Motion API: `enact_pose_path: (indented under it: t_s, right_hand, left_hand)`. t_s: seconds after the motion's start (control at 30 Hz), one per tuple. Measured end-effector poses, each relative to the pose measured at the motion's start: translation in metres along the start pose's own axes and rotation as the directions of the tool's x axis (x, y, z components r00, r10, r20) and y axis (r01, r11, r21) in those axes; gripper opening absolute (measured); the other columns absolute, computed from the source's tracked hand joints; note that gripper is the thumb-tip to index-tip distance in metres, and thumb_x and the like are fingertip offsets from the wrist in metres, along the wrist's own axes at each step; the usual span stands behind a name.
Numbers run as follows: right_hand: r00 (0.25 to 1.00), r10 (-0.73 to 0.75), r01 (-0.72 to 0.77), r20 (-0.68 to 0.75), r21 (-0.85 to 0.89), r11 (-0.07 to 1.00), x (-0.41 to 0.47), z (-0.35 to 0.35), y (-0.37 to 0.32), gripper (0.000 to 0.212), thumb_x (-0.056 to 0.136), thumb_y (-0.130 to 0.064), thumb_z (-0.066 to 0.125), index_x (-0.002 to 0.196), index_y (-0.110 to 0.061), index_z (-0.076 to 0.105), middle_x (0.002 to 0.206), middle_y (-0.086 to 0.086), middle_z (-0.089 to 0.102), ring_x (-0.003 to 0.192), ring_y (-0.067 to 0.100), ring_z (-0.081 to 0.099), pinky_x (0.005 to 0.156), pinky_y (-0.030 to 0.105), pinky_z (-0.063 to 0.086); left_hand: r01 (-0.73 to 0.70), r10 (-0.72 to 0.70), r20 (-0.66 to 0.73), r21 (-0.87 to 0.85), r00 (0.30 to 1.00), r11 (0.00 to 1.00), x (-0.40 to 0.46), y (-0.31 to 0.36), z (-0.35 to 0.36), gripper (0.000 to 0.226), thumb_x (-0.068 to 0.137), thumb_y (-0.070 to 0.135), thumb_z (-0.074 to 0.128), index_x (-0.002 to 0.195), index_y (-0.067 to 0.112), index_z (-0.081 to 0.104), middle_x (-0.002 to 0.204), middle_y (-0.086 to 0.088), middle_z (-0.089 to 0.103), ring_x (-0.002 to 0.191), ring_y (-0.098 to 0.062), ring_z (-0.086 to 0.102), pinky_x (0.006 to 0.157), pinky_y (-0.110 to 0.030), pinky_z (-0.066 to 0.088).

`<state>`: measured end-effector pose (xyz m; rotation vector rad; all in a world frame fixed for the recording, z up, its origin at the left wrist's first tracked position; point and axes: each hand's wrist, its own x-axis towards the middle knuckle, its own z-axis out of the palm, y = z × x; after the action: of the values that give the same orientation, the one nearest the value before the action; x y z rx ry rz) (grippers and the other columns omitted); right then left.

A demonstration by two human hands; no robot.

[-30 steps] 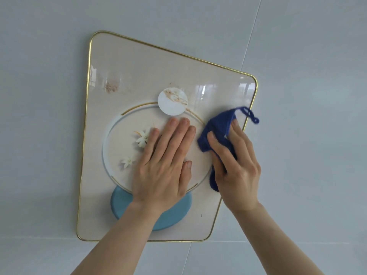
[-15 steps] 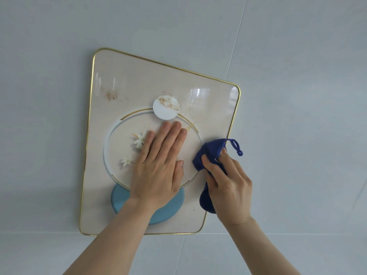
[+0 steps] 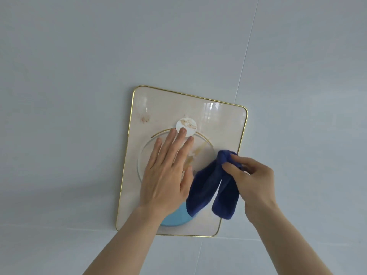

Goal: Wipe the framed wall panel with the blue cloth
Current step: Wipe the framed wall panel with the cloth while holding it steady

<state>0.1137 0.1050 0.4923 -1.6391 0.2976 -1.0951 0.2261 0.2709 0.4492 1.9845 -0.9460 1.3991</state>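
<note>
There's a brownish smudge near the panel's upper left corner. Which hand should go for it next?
Probably the right hand: it pinches the blue cloth, though it must cross over. The left hand lies flat on the panel, nearer the smudge, but bare.

Cream framed wall panel [image 3: 222,124] with a thin gold edge, white marbled disc [image 3: 188,124], light-blue disc [image 3: 174,219] below it; dark-blue cloth [image 3: 210,185].

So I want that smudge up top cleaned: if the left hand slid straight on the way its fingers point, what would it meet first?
The left hand lies flat on the framed wall panel, fingers pointing up. The middle fingertip already overlaps the small white disc; beyond that, likely bare panel, then the gold frame. The reddish smudge sits off to the left.
</note>
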Motion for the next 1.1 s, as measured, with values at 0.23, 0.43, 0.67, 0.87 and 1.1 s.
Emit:
enact_pose_path:
  t_s: [0.23, 0.43, 0.67, 0.87, 1.1]
  right_hand:
    - [0.646, -0.761, 0.71, 0.058, -0.411, 0.572, 0.016, 0.058, -0.028, 0.032, 0.08, 0.002, 0.08, 0.106, -0.017, 0.08, 0.11, -0.004, 0.077, 0.104, 0.014, 0.07, 0.086, 0.026, 0.055]
    - [0.401, -0.872, 0.836, 0.282, -0.501, 0.223, 0.045, 0.072, 0.005, 0.021, 0.097, -0.004, 0.07, 0.114, -0.011, 0.078, 0.139, 0.016, 0.067, 0.14, 0.035, 0.054, 0.105, 0.045, 0.055]
    - [0.325, -0.918, 0.861, 0.225, -0.473, 0.189, 0.057, 0.086, 0.01, 0.018, 0.099, -0.004, 0.067, 0.111, -0.009, 0.08, 0.136, 0.017, 0.068, 0.137, 0.036, 0.056, 0.105, 0.044, 0.055]
    - [0.25, -0.909, 0.908, 0.333, -0.407, 0.101, 0.063, 0.119, -0.027, 0.023, 0.097, 0.003, 0.067, 0.115, -0.008, 0.077, 0.138, 0.014, 0.068, 0.141, 0.036, 0.052, 0.111, 0.046, 0.051]
    - [0.22, -0.929, 0.906, 0.298, -0.414, 0.082, 0.058, 0.12, -0.016, 0.021, 0.098, 0.004, 0.065, 0.112, -0.006, 0.078, 0.134, 0.014, 0.07, 0.138, 0.034, 0.057, 0.107, 0.047, 0.054]
  left_hand:
    - [0.08, -0.084, 0.023, 0.113, 0.996, 0.99, 0.009, -0.027, 0.001, 0.069, 0.106, 0.038, 0.038, 0.167, 0.01, 0.021, 0.178, -0.005, 0.015, 0.165, -0.021, 0.008, 0.134, -0.045, 0.01]
    - [0.0, -0.009, 0.041, 0.218, 0.999, 0.976, 0.003, -0.045, 0.022, 0.076, 0.106, 0.041, 0.046, 0.168, 0.008, 0.015, 0.178, -0.008, 0.008, 0.166, -0.025, 0.005, 0.133, -0.049, 0.017]
    - [-0.004, 0.007, -0.012, 0.241, 1.0, 0.97, 0.002, -0.052, 0.043, 0.078, 0.107, 0.044, 0.041, 0.169, 0.009, 0.008, 0.179, -0.008, 0.004, 0.166, -0.024, 0.001, 0.134, -0.046, 0.007]
    - [-0.008, 0.013, -0.024, 0.203, 1.0, 0.979, 0.0, -0.055, 0.042, 0.079, 0.106, 0.043, 0.047, 0.168, 0.008, 0.013, 0.178, -0.009, 0.009, 0.166, -0.024, 0.004, 0.135, -0.045, 0.01]
    - [-0.023, 0.029, -0.029, 0.205, 0.999, 0.979, 0.0, -0.059, 0.041, 0.076, 0.108, 0.047, 0.045, 0.167, 0.008, 0.017, 0.177, -0.01, 0.014, 0.166, -0.023, 0.007, 0.134, -0.046, 0.015]
